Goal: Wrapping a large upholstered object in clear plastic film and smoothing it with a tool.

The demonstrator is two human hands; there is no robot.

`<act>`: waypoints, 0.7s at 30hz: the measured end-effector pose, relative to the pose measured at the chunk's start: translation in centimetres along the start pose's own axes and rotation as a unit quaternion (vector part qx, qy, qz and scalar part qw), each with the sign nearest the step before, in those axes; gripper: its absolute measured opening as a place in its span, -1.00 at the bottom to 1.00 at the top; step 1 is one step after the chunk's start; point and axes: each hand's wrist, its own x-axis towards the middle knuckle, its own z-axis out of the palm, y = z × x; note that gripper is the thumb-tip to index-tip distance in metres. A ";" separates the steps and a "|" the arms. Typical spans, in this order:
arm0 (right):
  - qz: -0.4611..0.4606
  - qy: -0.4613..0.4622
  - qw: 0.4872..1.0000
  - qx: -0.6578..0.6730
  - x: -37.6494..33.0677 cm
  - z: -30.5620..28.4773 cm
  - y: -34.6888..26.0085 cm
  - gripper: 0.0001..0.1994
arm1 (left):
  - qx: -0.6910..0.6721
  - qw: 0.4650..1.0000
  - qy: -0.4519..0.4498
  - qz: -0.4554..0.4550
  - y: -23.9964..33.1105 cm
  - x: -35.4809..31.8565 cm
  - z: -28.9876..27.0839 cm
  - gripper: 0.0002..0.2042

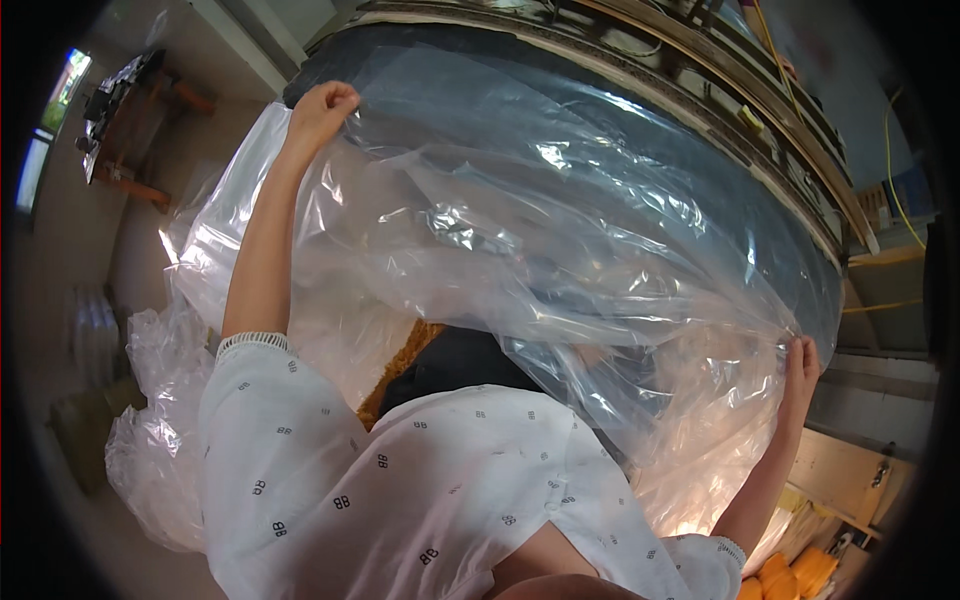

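Observation:
A wide sheet of clear plastic film (450, 270) spreads between my two hands, wrinkled and shiny, and hangs down toward my body. At the far left, my left hand (322, 112) pinches the film's edge, its arm stretched out. My right hand (800, 366) grips a gathered edge of the same film at the right. Beneath the film's far part lies a dark, black-grey surface (400, 50) with a curved outline in this view. What that dark surface is made of, I cannot tell.
Behind the dark surface runs a long frame of wooden rails (690, 60). A crumpled heap of clear plastic (160, 440) sits at the left. Further off stands a wooden stand (130, 150) with dark items. Orange bundles (795, 575) lie at the lower right, and a yellow cord (893, 170) hangs at right.

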 end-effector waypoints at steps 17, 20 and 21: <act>0.061 0.027 0.997 -0.027 0.8 0.6 0.9 -0.86 | 0.131 0.979 0.142 0.062 3.2 8.9 7.5 -0.57; 0.009 0.012 1.000 0.006 0.3 1.0 1.0 -0.94 | 0.090 0.990 0.076 0.076 3.4 9.6 7.3 -0.61; 0.018 0.008 1.000 0.013 0.2 0.9 0.9 -0.90 | 0.016 0.999 0.012 0.037 3.5 10.0 7.1 -0.67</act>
